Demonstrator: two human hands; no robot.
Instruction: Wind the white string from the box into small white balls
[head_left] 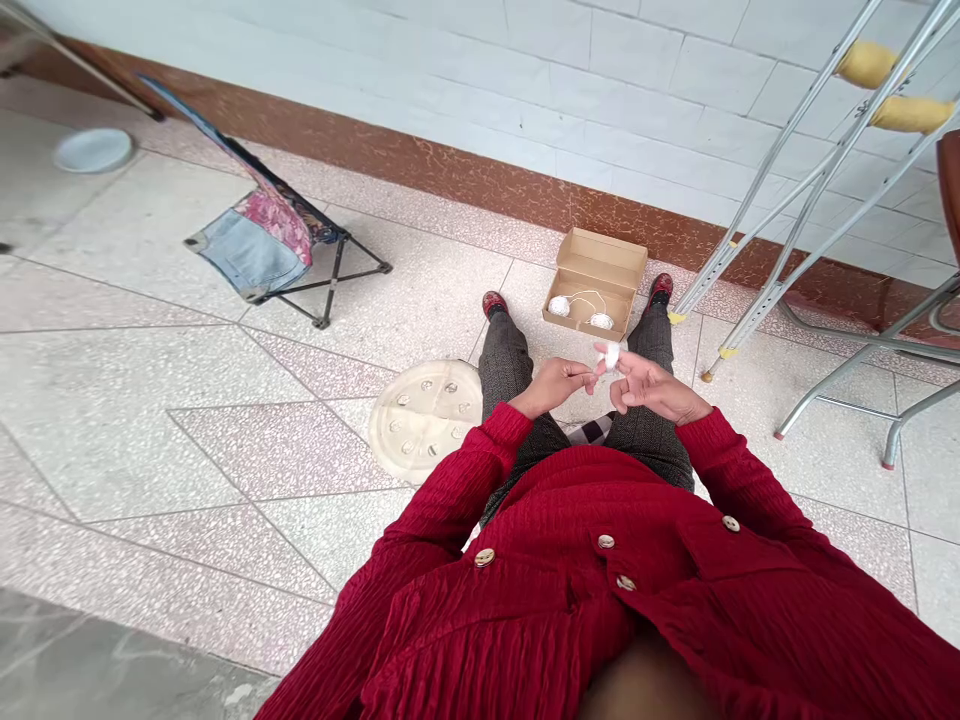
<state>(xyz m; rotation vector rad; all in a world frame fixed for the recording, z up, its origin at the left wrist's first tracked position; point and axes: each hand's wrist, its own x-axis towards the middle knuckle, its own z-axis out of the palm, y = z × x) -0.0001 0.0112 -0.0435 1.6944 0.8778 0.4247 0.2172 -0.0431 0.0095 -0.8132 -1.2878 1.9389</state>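
Although the right hand (651, 388) bears white wrapping (612, 356), its detail blurs.

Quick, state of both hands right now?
Left hand: fingertips closed together; anything held is too small to tell.
Right hand: partly open, white wrap around a finger.

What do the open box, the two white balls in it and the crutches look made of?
Open box: probably matt cardboard, judging by its plain brown colour and folded lid.
White balls: likely soft yarn or cord, since thin strands trail from them.
Crutches: apparently metal tubing, given the silvery shine.
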